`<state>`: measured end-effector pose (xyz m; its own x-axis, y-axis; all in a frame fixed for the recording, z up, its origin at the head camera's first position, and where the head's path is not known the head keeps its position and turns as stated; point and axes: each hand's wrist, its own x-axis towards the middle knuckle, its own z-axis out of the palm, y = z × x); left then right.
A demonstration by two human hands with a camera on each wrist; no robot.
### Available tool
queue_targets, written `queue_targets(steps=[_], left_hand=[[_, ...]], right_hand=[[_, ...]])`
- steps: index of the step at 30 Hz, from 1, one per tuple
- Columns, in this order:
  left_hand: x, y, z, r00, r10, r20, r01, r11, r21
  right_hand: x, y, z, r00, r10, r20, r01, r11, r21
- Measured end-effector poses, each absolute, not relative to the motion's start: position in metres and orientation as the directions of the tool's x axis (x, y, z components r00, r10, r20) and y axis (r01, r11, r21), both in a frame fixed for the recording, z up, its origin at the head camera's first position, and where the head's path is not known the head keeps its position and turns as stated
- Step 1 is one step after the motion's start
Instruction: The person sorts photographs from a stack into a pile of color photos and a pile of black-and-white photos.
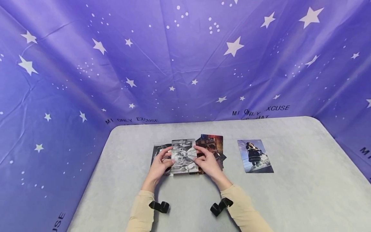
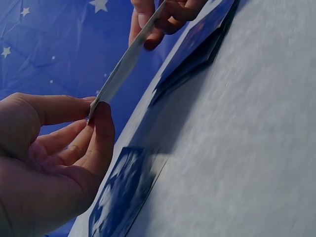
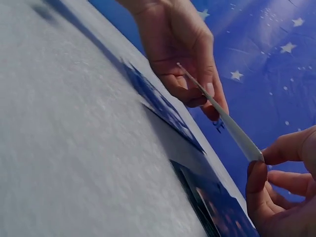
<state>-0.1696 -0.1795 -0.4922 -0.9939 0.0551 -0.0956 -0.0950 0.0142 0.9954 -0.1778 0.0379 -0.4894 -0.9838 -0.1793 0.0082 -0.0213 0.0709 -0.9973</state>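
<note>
A black-and-white photo card (image 1: 184,154) is held up above the table by both hands. My left hand (image 1: 158,165) pinches its left edge between thumb and fingers, and my right hand (image 1: 209,162) pinches the right edge. From the left wrist the card (image 2: 126,64) appears nearly edge-on and tilted, with space between it and the tabletop. Below its left side lies a dark photo card (image 1: 156,150), partly covered by my left hand. Several overlapping reddish-brown photo cards (image 1: 216,141) lie under and beside my right hand; the held card hides part of them.
Farther right on the grey table (image 1: 301,180) lies a separate photo card (image 1: 255,158) showing figures on a ship's railing. A purple-blue curtain (image 1: 185,58) with white stars hangs behind the table and along both sides. Black wrist cameras (image 1: 159,207) sit on both sleeves.
</note>
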Motion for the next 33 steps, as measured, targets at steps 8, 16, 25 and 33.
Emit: queue_targets(steps=[8, 16, 25, 33], left_hand=[[-0.166, -0.201, -0.490, -0.996, 0.017, -0.090, -0.089, 0.055, 0.994], [-0.162, -0.217, -0.492, -0.993, 0.000, -0.115, -0.115, 0.079, 0.990], [-0.160, -0.232, -0.490, -0.996, -0.039, -0.085, -0.092, 0.227, 0.970], [-0.163, -0.242, -0.494, -0.997, -0.057, -0.051, -0.067, 0.336, 0.939]], right_hand=[[-0.180, 0.016, -0.491, -0.974, -0.202, 0.103, -0.162, 0.298, -0.941], [-0.182, 0.001, -0.495, -0.956, -0.246, 0.159, -0.234, 0.317, -0.919], [-0.187, -0.015, -0.494, -0.938, -0.316, 0.144, -0.263, 0.372, -0.890], [-0.187, -0.028, -0.496, -0.932, -0.348, 0.106, -0.261, 0.438, -0.860]])
